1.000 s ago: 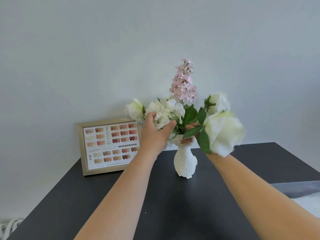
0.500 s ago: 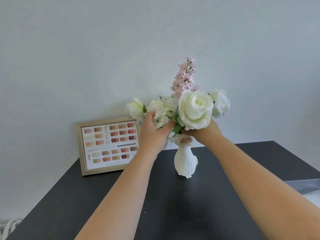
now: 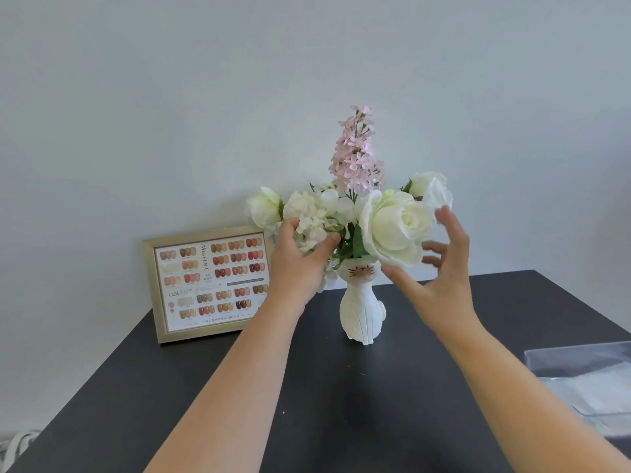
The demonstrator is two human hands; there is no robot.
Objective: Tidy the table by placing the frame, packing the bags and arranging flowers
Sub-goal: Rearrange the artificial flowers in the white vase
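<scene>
A white cat-shaped vase [image 3: 362, 312] stands on the dark table [image 3: 307, 397] and holds several flowers. A large white rose [image 3: 392, 227] sits at its front, a tall pink spray [image 3: 356, 151] rises behind, and smaller white roses [image 3: 264, 208] flank them. My left hand [image 3: 300, 257] grips the white hydrangea cluster [image 3: 312, 221] beside the vase mouth. My right hand [image 3: 440, 268] hovers open just right of the large rose, fingers spread, holding nothing. A gold picture frame [image 3: 205, 285] with a nail-colour chart leans upright against the wall at the back left.
A clear plastic bag [image 3: 587, 380] lies at the table's right edge. A grey wall rises directly behind the table. Some white cord [image 3: 17, 442] shows at the lower left, off the table.
My right hand brought the large white rose into the vase, let go of it and drew back to the right with fingers spread. My left hand kept its hold on the hydrangea.
</scene>
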